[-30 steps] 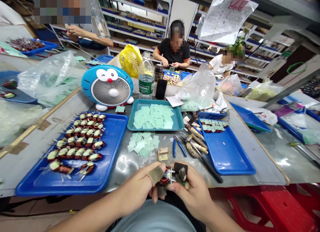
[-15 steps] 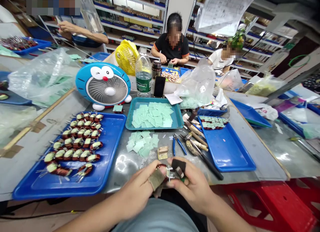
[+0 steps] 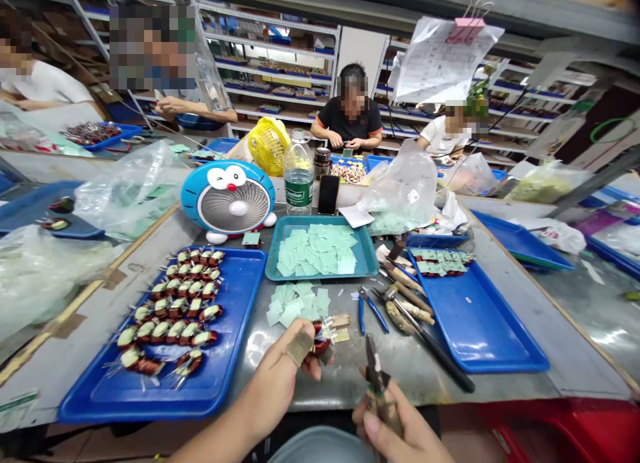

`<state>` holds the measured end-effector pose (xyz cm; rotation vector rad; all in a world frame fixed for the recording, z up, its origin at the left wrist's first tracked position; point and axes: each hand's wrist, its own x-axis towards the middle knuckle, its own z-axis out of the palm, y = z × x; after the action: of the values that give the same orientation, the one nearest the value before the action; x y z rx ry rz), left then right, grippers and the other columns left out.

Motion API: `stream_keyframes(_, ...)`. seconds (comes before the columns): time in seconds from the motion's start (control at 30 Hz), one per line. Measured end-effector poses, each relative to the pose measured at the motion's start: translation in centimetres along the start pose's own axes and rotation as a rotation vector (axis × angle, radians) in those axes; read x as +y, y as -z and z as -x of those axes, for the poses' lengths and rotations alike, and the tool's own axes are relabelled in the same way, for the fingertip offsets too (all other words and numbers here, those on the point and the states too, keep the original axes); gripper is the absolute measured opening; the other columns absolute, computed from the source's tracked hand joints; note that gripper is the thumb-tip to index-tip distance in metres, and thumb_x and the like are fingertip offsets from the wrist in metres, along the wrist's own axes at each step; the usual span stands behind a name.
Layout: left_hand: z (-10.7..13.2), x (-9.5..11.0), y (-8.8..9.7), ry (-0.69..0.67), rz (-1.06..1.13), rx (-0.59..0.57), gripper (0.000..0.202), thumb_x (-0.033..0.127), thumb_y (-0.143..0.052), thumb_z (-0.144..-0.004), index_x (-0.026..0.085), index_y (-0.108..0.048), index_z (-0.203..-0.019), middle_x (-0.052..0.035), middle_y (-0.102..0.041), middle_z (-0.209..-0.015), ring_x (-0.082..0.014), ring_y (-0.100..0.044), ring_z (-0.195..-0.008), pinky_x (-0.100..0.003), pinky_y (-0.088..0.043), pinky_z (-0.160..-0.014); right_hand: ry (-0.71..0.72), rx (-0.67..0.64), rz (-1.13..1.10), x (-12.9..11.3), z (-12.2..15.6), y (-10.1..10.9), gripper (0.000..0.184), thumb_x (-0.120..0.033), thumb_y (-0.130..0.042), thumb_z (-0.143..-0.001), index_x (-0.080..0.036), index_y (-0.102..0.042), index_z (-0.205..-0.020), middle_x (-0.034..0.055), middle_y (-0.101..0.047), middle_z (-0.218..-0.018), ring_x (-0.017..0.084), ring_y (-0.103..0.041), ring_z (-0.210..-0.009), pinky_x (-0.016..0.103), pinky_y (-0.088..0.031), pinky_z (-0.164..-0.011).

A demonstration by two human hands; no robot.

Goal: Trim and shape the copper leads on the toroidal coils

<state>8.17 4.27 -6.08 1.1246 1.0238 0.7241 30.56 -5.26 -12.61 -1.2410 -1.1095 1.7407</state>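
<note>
My left hand [image 3: 283, 383], with tape round the thumb, is closed on a copper-wound coil [image 3: 320, 338] with metal leads, held over the table's near edge. My right hand [image 3: 393, 433] is lower and to the right, closed round the handles of a pair of pliers [image 3: 375, 376] whose jaws point up. The two hands are apart. Loose green square pads [image 3: 295, 303] lie just beyond the coil. A large blue tray [image 3: 235, 343] on the left holds rows of similar coils [image 3: 175, 310].
A teal tray [image 3: 367, 256] of green pads sits mid-table, a blue tray [image 3: 480, 323] on the right, blue-handled cutters [image 3: 370, 310] and other tools between them. Behind are a blue cartoon fan [image 3: 227, 200], a water bottle [image 3: 299, 176] and plastic bags. Other people work at the far benches.
My hands have parted: the left lifted the coil forward, and the right dropped back toward me, now holding pliers. The camera tilted up slightly.
</note>
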Motion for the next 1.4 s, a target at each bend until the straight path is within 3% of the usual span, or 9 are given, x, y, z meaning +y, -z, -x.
stream_keyframes(0.07, 0.1, 0.0, -0.2, -0.02, -0.057, -0.001, 0.046, 0.058, -0.037, -0.1, 0.017, -0.057, -0.091, -0.0011, -0.066, -0.086, -0.0138, -0.06, -0.084, -0.025, -0.042, -0.086, 0.027, 0.043, 0.302, -2.0, -0.6, 0.1, 0.048, -0.054, -0.057, -0.097, -0.021, -0.054, -0.132, 0.0095, -0.069, -0.117, 0.024, -0.064, -0.109, 0.034, -0.047, -0.095)
stream_keyframes(0.17, 0.5, 0.1, -0.5, -0.026, -0.166, 0.002, 0.046, 0.059, -0.036, -0.1, 0.019, -0.06, -0.098, -0.0005, -0.063, -0.084, -0.0146, -0.059, -0.086, -0.026, -0.042, -0.085, 0.031, 0.091, 0.513, -4.1, -1.3, -0.8, 0.048, -0.048, -0.055, -0.099, -0.02, -0.05, -0.138, 0.0107, -0.065, -0.129, 0.025, -0.058, -0.122, 0.033, -0.043, -0.102)
stream_keyframes(0.37, 1.4, 1.0, -1.0, 0.017, -0.336, -0.019, 0.049, 0.061, -0.034, -0.1, 0.024, -0.057, -0.123, -0.0011, -0.063, -0.086, -0.0171, -0.06, -0.09, -0.027, -0.043, -0.086, 0.087, 0.063, 0.651, -5.0, -1.9, -2.4, 0.029, -0.039, -0.053, -0.098, -0.019, -0.055, -0.12, 0.0088, -0.067, -0.115, 0.022, -0.064, -0.106, 0.032, -0.047, -0.093)
stream_keyframes(0.57, 1.7, 1.5, -0.6, -0.004, -0.464, -0.053, 0.045, 0.058, -0.036, -0.1, 0.024, -0.053, -0.124, -0.0023, -0.065, -0.099, -0.0184, -0.059, -0.102, -0.027, -0.043, -0.091, 0.132, 0.053, 0.691, -3.3, -2.3, -2.5, 0.03, -0.035, -0.055, -0.096, -0.019, -0.052, -0.121, 0.0092, -0.068, -0.113, 0.022, -0.064, -0.102, 0.032, -0.047, -0.091)
stream_keyframes(0.73, 1.8, 1.5, 0.1, -0.051, -0.535, -0.138, 0.033, 0.053, -0.042, -0.1, 0.023, -0.055, -0.107, -0.0013, -0.068, -0.102, -0.017, -0.061, -0.094, -0.025, -0.041, -0.084, 0.184, 0.191, 0.67, -1.1, -2.0, -3.1, 0.032, -0.042, -0.056, -0.095, -0.019, -0.054, -0.117, 0.0089, -0.07, -0.098, 0.022, -0.065, -0.087, 0.03, -0.049, -0.079)
stream_keyframes(0.9, 1.1, 1.6, 0.7, -0.092, -0.575, -0.156, 0.029, 0.05, -0.048, -0.098, 0.022, -0.056, -0.1, -0.0005, -0.067, -0.095, -0.0163, -0.058, -0.085, -0.024, -0.038, -0.076, 0.062, 0.085, 0.692, -3.4, -2.1, -3.5, 0.03, -0.042, -0.052, -0.096, -0.018, -0.053, -0.114, 0.0107, -0.068, -0.098, 0.024, -0.064, -0.088, 0.033, -0.047, -0.08)
stream_keyframes(1.1, 1.3, 2.8, 0.9, -0.073, -0.535, -0.102, 0.037, 0.056, -0.037, -0.1, 0.023, -0.054, -0.101, -0.0007, -0.066, -0.105, -0.0168, -0.058, -0.099, -0.024, -0.04, -0.089, 0.117, 0.048, 0.56, -6.6, -2.4, -3.1, 0.031, -0.037, -0.057, -0.096, -0.022, -0.052, -0.124, 0.006, -0.065, -0.107, 0.022, -0.061, -0.1, 0.031, -0.046, -0.091)
stream_keyframes(1.4, 2.1, 2.3, 0.0, -0.051, -0.58, -0.07, 0.039, 0.058, -0.033, -0.1, 0.024, -0.051, -0.103, -0.004, -0.067, -0.107, -0.0208, -0.06, -0.102, -0.029, -0.038, -0.091, 0.145, 0.0, 0.63, -6.4, -2.5, -3.7, 0.027, -0.028, -0.057, -0.094, -0.021, -0.051, -0.119, 0.0062, -0.066, -0.103, 0.022, -0.063, -0.095, 0.033, -0.047, -0.089)
